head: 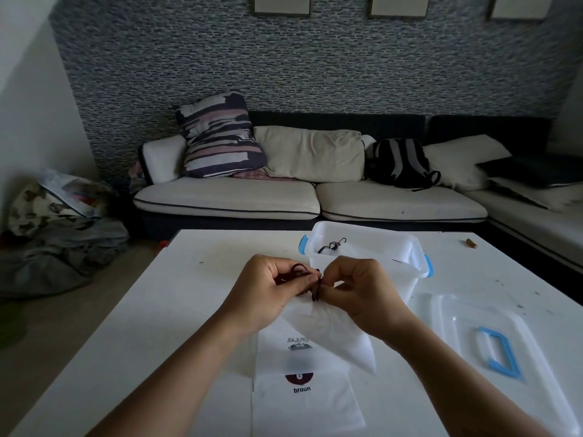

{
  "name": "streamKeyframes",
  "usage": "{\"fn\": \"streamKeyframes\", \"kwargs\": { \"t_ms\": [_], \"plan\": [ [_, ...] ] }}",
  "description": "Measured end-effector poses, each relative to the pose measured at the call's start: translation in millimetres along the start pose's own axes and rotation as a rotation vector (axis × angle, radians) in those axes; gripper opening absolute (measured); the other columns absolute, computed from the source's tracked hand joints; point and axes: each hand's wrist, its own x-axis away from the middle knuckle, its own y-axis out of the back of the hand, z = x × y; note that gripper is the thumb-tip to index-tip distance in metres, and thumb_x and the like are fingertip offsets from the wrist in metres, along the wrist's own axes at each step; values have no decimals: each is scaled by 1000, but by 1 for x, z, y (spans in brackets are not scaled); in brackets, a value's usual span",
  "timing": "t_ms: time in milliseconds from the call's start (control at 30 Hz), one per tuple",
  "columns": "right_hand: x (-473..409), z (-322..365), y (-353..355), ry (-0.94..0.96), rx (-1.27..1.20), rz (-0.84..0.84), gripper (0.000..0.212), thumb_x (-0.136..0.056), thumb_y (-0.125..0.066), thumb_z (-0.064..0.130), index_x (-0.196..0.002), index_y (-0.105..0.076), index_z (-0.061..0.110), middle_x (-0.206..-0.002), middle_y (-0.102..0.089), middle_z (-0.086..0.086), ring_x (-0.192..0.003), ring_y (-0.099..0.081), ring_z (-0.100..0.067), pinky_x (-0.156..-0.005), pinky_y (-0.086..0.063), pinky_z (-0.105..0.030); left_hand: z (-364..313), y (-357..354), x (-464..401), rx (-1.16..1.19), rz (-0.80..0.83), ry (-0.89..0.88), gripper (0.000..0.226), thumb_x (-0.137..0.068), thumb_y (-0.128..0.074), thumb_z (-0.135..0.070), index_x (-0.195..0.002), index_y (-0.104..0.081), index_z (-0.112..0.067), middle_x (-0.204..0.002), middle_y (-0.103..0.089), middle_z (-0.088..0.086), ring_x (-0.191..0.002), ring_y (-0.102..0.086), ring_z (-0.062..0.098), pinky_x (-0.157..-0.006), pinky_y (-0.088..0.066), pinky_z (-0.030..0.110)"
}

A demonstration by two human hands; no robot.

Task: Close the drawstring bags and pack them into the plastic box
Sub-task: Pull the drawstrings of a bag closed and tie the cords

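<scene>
Both hands meet above the white counter (pixel 195 310). The left hand (pixel 271 290) and the right hand (pixel 362 290) have their fingers curled in, pinching the dark drawstring (pixel 316 290) at the mouth of a white drawstring bag (pixel 328 329) that hangs from them, its lower end on the counter. Under it lie two more flat white bags (pixel 303 402), one printed "broun". Just behind the hands stands the open clear plastic box (pixel 394 247) with blue latches, one bag already inside. Its lid (pixel 492 345), blue handle up, lies right of the right forearm. A small brown cylinder (pixel 470 243) sits far right; a sofa (pixel 309 197) with a backpack (pixel 399 164) is beyond.
</scene>
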Motion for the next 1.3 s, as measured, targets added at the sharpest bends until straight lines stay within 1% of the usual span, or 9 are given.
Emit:
{"fn": "streamKeyframes", "kwargs": {
  "t_ms": [133, 333, 467, 567, 700, 800, 867, 1067, 1300],
  "plan": [
    [-2, -1, -1, 27, 26, 4, 22, -80, -80, 1, -67, -66, 14, -74, -75, -7, -68, -69, -14, -71, -58, -36, 1, 3, -2, -29, 18, -19, 10, -88, -71, -7, -91, -80, -11, -84, -78, 2, -86, -74, 23, -82, -57, 25],
    [-4, 4, 3, 115, 140, 67, 13, -81, -79, 2, -72, -70, 0, -97, -75, 8, -83, -71, -10, -73, -56, -25, -1, 7, -3, -13, 66, 3, 9, -88, -71, -3, -90, -79, -6, -75, -75, -5, -72, -68, 2, -73, -50, 15],
    [-2, 7, 1, 68, 214, 58, 34, -78, -80, 4, -57, -54, 12, -52, -53, 7, -50, -39, -8, -51, -36, -21, -1, 5, -2, 53, 90, 59, 10, -89, -69, -1, -90, -78, -1, -75, -74, 3, -68, -64, 9, -69, -50, 18],
    [-2, 11, -5, 88, 288, -20, 48, -72, -77, 1, -51, -39, 22, -47, -36, 10, -47, -27, -8, -46, -24, -18, 1, 3, -3, 73, 89, 70, 10, -88, -69, 0, -90, -79, -2, -74, -72, 9, -65, -59, 15, -67, -51, 23],
    [-5, 12, -11, 24, 363, -63, 35, -69, -74, 4, -59, -44, 21, -50, -46, 8, -47, -35, -8, -46, -29, -19, 3, -1, -2, 49, 72, 64, 10, -87, -71, -2, -89, -80, -6, -75, -73, 13, -65, -59, 14, -68, -52, 24],
    [-5, 13, -12, -99, 206, 80, 15, -79, -67, 5, -85, -66, 18, -66, -68, -3, -55, -52, -11, -53, -42, -26, 3, 1, -1, 58, 57, 59, 11, -87, -70, -1, -88, -80, -6, -70, -71, 7, -63, -58, 13, -67, -51, 23],
    [-4, 13, -8, -159, 73, 146, 13, -85, -63, -1, -89, -73, 5, -63, -64, -3, -54, -50, -9, -53, -40, -22, 1, 2, -1, 46, 59, 37, 12, -87, -70, 0, -86, -80, -7, -70, -71, 5, -63, -58, 10, -66, -48, 20],
    [3, 10, 8, -313, -389, 303, 8, -90, -65, -1, -93, -69, -6, -86, -70, -17, -76, -69, -22, -71, -58, -29, -5, 1, 2, 49, 97, 27, 10, -85, -74, -6, -86, -80, -14, -74, -75, -2, -69, -65, 7, -69, -50, 18],
    [4, 12, 11, -329, -427, 371, 20, -85, -66, 16, -92, -66, -3, -77, -63, -17, -59, -63, -19, -57, -55, -24, -11, 3, 4, 188, 101, 53, 24, -78, -73, -15, -91, -76, 4, -80, -74, 14, -66, -62, 13, -67, -51, 20]
  ]
}}
